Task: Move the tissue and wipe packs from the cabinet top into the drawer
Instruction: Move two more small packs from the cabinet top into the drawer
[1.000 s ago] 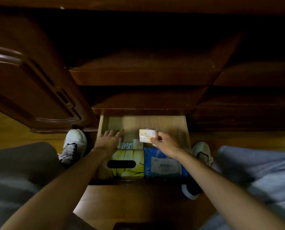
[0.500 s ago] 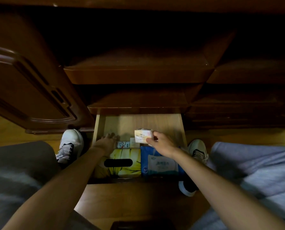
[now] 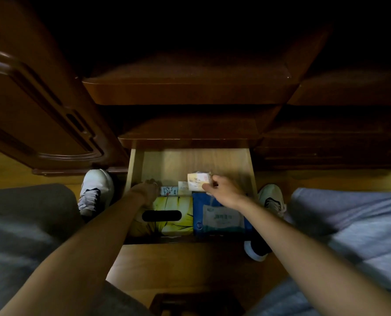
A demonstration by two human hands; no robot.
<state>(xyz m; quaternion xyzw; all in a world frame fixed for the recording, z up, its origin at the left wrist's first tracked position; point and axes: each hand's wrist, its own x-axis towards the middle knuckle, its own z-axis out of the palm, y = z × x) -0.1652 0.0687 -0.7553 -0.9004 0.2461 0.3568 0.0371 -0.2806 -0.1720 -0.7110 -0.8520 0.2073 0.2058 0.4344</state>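
The right hand (image 3: 222, 190) is pinching a small pale tissue pack (image 3: 198, 180) between thumb and fingertips and holding it over the back half of the open drawer (image 3: 251, 165), while the left hand (image 3: 147, 190) is reaching down at the drawer's left side beside a little printed pack (image 3: 169, 190); whether its fingers are gripping anything I cannot tell, since they are pointing away and lying in shadow. To do this step well, the pack should probably be going down flat into the bare wooden strip behind the row of small packs, not on top of them, so the drawer is still closing freely under the cabinet edge (image 3: 190, 137). A yellow tissue box (image 3: 167, 221) and a blue wipe pack (image 3: 219, 217) are already filling the front, just beside each other. A white shoe (image 3: 96, 188) is standing either side of the drawer, and an open cabinet door (image 3: 44, 110) is hanging to the left.
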